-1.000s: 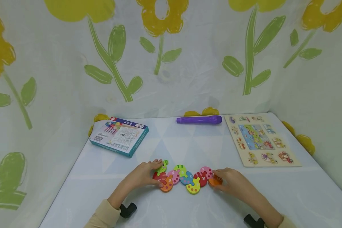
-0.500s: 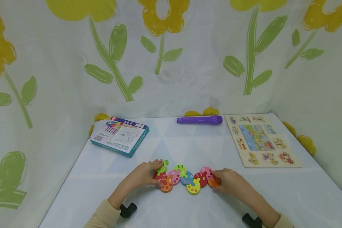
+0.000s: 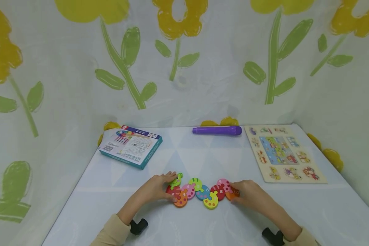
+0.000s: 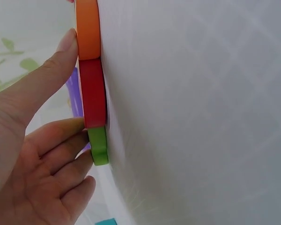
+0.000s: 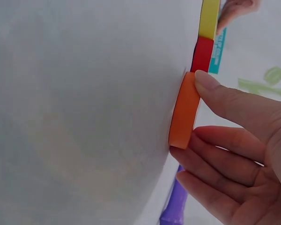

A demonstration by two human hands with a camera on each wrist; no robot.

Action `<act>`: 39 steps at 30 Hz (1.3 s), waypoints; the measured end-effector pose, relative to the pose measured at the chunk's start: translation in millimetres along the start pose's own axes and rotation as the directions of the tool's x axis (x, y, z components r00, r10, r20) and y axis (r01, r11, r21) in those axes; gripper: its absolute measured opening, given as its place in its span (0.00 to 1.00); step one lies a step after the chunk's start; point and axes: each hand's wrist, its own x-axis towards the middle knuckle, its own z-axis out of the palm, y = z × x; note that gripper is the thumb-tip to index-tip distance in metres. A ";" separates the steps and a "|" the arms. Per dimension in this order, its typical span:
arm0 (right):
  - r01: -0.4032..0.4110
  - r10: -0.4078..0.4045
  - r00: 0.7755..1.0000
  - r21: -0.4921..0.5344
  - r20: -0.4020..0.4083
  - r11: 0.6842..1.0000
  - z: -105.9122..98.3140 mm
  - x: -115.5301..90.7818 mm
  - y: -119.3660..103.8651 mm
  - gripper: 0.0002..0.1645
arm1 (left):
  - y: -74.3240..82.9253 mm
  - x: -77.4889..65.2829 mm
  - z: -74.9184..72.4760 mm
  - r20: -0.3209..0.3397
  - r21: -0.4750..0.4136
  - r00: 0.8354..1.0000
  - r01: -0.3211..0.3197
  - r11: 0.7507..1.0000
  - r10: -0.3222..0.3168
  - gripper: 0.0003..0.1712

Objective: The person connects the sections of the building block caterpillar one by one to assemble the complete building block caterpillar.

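A caterpillar puzzle of round numbered pieces lies in a wavy row across the table, from a green head piece (image 3: 176, 181) to an orange end piece (image 3: 232, 194). My left hand (image 3: 156, 187) rests on the left end. Its thumb touches the orange piece numbered 3 (image 4: 88, 28), and its fingertips are at the red piece (image 4: 92, 93) and green head. At the other end my right hand (image 3: 249, 194) pinches the orange end piece between thumb and fingers, beside the pink piece (image 3: 223, 185). In the right wrist view this piece sits slightly angled to the red piece (image 5: 203, 54).
A boxed toy (image 3: 130, 147) lies at the back left. A purple toy microphone (image 3: 216, 130) rests by the far edge, with a wooden picture puzzle board (image 3: 254, 160) at the back right. Flower-printed cloth (image 3: 215, 85) surrounds the table.
My right hand has shifted the orange end piece slightly left, closer against the pink piece. The left hand stays in place. The head view has moved a little.
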 end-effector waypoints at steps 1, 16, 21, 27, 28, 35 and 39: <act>-0.004 0.004 1.000 0.002 0.001 1.000 -0.1 0.8 1.1 0.31 | -0.2 0.0 0.1 0.000 -0.006 1.000 0.004 1.000 -0.004 0.50; 0.038 -0.041 0.999 0.128 0.022 0.991 -11.1 3.0 17.2 0.30 | -1.6 1.9 -1.7 0.016 -0.021 1.000 -0.001 1.000 0.001 0.50; 0.056 -0.060 0.998 0.144 0.025 0.988 -9.1 4.8 19.3 0.29 | -2.5 2.7 -2.3 0.015 -0.014 1.000 0.005 1.000 -0.004 0.50; 0.088 -0.096 0.994 0.153 0.048 0.984 -10.7 5.0 18.4 0.31 | -3.9 2.6 -2.4 0.010 -0.007 1.000 0.020 1.000 -0.020 0.50; 0.097 -0.106 0.993 0.148 0.053 0.984 -11.0 4.3 18.2 0.31 | -3.9 2.4 -2.3 0.012 -0.010 1.000 0.020 1.000 -0.020 0.50; 0.105 -0.117 0.990 0.157 0.073 0.982 -12.6 1.3 19.1 0.32 | -2.9 2.4 -0.1 0.019 0.000 1.000 0.015 1.000 -0.015 0.51; 0.114 -0.131 0.989 0.204 0.074 0.972 -16.0 4.6 25.6 0.33 | -2.9 2.7 -1.7 0.015 0.004 1.000 0.006 1.000 -0.006 0.50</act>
